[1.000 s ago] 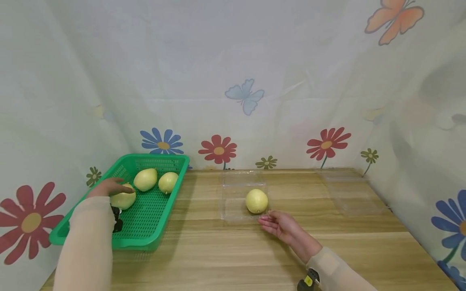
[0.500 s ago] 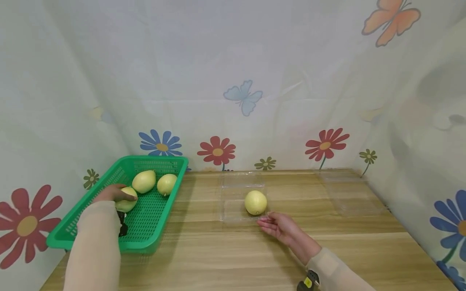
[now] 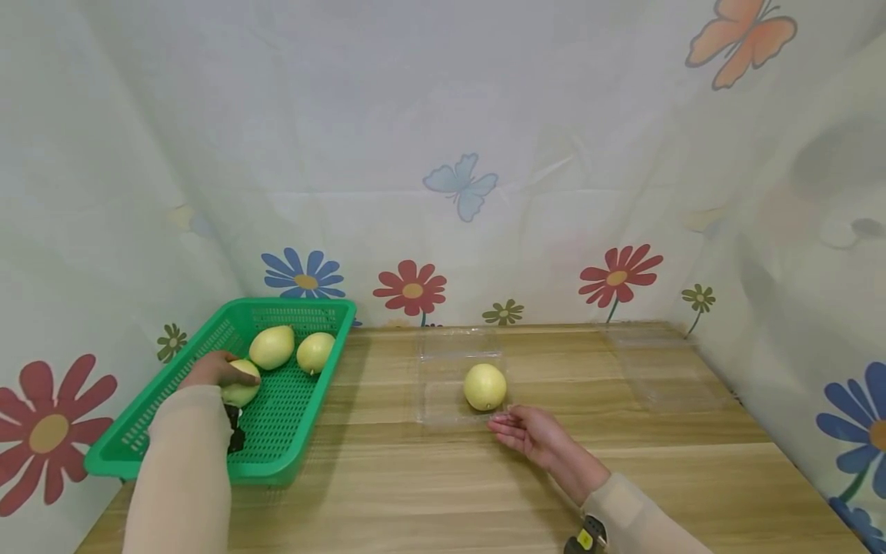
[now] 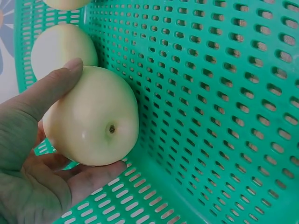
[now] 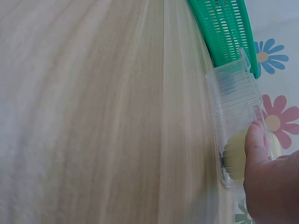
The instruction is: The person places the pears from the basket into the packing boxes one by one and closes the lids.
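Observation:
My left hand (image 3: 211, 371) is inside the green basket (image 3: 291, 462) and grips a pale yellow-green round fruit (image 3: 241, 391). In the left wrist view the thumb lies over the fruit (image 4: 93, 116) and the fingers curl under it; a small dark scar marks its end. Two more such fruits (image 3: 272, 347) (image 3: 315, 353) sit in the basket. At the table's middle stands a clear plastic box (image 3: 443, 400) with one fruit (image 3: 484, 387) in its near right part. My right hand (image 3: 543, 440) holds the box's near right edge, thumb against its wall (image 5: 229, 102); its fingers are partly hidden.
Another clear plastic container (image 3: 678, 377) lies toward the right of the wooden table (image 3: 415, 492). A white sheet (image 3: 388, 115) with printed flowers and butterflies hangs behind and at both sides. The basket reaches over the table's left edge.
My left hand has settled further round its fruit and shifted slightly right with it inside the basket. The right hand and the boxed fruit stay put; the view tilts a little.

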Demonstrator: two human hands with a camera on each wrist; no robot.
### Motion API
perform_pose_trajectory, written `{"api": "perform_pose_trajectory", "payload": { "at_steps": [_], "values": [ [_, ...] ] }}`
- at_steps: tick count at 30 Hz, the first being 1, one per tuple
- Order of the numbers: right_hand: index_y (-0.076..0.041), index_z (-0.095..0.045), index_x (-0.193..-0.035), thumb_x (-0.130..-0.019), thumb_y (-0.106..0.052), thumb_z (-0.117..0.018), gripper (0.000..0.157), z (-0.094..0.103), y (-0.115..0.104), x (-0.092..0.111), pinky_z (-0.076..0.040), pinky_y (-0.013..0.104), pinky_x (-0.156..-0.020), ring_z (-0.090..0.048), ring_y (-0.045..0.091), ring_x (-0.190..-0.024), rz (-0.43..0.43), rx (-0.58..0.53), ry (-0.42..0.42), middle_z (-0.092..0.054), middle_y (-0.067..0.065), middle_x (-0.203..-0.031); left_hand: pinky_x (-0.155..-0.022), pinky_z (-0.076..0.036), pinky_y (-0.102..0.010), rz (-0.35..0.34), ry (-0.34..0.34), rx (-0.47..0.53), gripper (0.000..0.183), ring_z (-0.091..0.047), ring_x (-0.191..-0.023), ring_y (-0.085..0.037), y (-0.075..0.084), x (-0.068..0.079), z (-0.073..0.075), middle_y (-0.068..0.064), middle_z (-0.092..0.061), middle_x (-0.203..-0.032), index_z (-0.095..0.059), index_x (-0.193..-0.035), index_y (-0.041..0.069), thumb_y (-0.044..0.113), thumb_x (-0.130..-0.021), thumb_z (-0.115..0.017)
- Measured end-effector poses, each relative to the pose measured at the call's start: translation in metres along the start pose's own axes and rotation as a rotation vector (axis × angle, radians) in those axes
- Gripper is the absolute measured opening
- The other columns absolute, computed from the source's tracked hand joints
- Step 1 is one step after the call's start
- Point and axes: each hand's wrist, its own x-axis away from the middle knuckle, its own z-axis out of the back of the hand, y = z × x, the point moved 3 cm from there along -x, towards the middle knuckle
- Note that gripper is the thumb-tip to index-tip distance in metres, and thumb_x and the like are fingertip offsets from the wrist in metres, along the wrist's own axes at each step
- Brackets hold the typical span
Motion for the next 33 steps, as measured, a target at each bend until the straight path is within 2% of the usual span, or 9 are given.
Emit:
{"api": "perform_pose_trajectory", "payload": {
  "at_steps": [7,14,20,27,29,33],
  "values": [
    [0.021,-0.045,-0.13,-0.109,-0.009,-0.032,0.039,0.0,0.0,0.0,-0.061,0.02,-0.083,-0.073,0.005,-0.086,0.005,0.002,-0.015,-0.075,0.0,-0.087,-0.091,-0.053,-0.055,-0.028,0.008,-0.008,0.089,-0.053,-0.115,-0.053,-0.003,-0.001,0.002,-0.045,-0.043,-0.136,-0.032,-0.143,-0.023,0.033,-0.089,-0.075],
    [0.022,-0.044,-0.13,-0.109,-0.009,-0.032,0.039,-0.001,0.0,0.001,-0.061,0.02,-0.084,-0.074,0.005,-0.086,0.007,0.007,-0.01,-0.075,0.0,-0.088,-0.09,-0.053,-0.054,-0.038,0.01,0.009,0.106,-0.053,-0.117,-0.053,-0.006,-0.004,0.005,-0.045,-0.041,-0.14,-0.03,-0.146,-0.021,0.045,-0.082,-0.082],
    [0.021,-0.044,-0.13,-0.109,-0.009,-0.032,0.039,-0.001,0.0,0.001,-0.061,0.02,-0.084,-0.073,0.005,-0.085,0.01,0.002,-0.005,-0.074,0.0,-0.087,-0.088,-0.053,-0.055,-0.086,0.032,-0.021,0.093,-0.053,-0.114,-0.054,0.0,0.0,0.014,-0.045,-0.044,-0.136,-0.03,-0.144,-0.022,0.037,-0.089,-0.075],
    [0.02,-0.046,-0.128,-0.109,-0.009,-0.032,0.037,-0.001,-0.001,0.002,-0.061,0.021,-0.085,-0.074,0.005,-0.084,0.006,-0.008,-0.009,-0.074,0.0,-0.086,-0.095,-0.05,-0.06,-0.148,0.086,-0.059,0.091,-0.049,-0.12,-0.058,0.012,0.006,0.027,-0.048,-0.037,-0.141,-0.024,-0.147,-0.023,0.033,-0.092,-0.071],
    [0.02,-0.045,-0.129,-0.109,-0.008,-0.031,0.038,-0.002,-0.001,0.003,-0.061,0.021,-0.085,-0.073,0.005,-0.084,0.006,-0.007,-0.011,-0.074,0.0,-0.086,-0.092,-0.053,-0.058,-0.157,0.097,-0.054,0.092,-0.05,-0.119,-0.058,0.018,0.006,0.03,-0.048,-0.037,-0.141,-0.024,-0.148,-0.021,0.034,-0.091,-0.072],
    [0.023,-0.039,-0.133,-0.109,-0.009,-0.03,0.041,-0.002,-0.002,0.004,-0.061,0.02,-0.086,-0.073,0.005,-0.085,0.006,0.0,-0.025,-0.073,-0.001,-0.088,-0.075,-0.059,-0.049,-0.156,0.106,-0.001,0.094,-0.053,-0.115,-0.056,0.028,0.005,0.036,-0.047,-0.036,-0.142,-0.023,-0.151,-0.018,0.036,-0.091,-0.073]
  ]
}}
